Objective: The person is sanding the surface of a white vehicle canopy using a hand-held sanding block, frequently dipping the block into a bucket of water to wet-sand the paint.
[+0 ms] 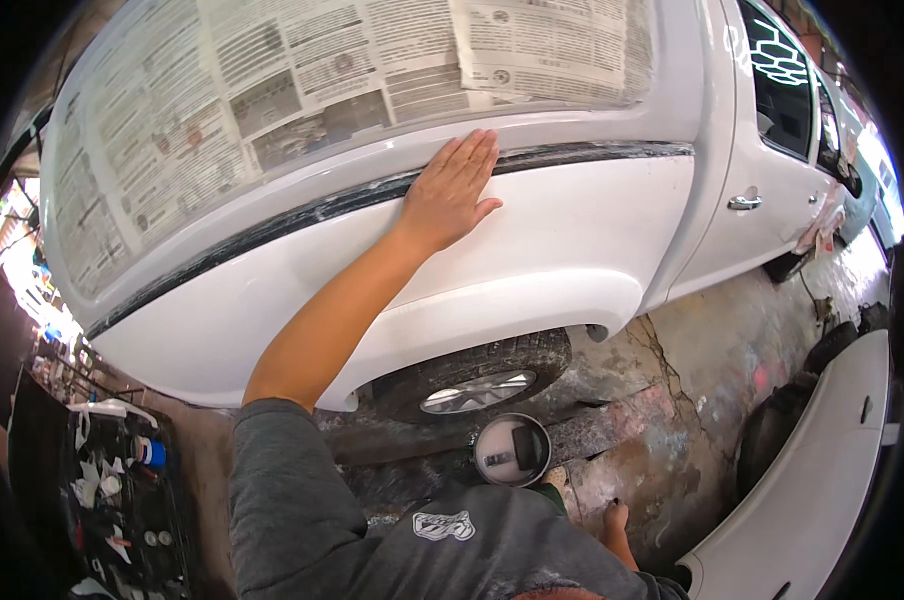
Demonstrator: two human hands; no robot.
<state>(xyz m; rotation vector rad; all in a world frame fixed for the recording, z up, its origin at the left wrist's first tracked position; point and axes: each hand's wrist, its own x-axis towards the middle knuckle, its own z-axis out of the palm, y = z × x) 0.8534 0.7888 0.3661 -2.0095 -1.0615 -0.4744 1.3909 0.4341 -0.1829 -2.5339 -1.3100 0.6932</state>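
My left hand point(452, 190) lies flat on the side of a white pickup truck point(552, 225), fingers stretched out together and thumb apart. Its fingers cross a dark trim strip point(312, 212) streaked with white residue, their tips reaching the white edge above. Nothing shows in this hand, though its palm is hidden. Low beside my body hangs my right hand point(617, 518), small in view; its fingers look curled, with a dark bit at their tips that I cannot make out. Newspaper sheets point(342, 50) cover the panel above the strip.
A round bucket point(513, 450) with cloudy liquid and a dark block stands by the rear wheel point(472, 385). A loose white body panel point(812, 480) is at lower right. A black tray point(122, 500) of cluttered supplies sits at lower left. The concrete floor point(662, 400) is cracked and stained.
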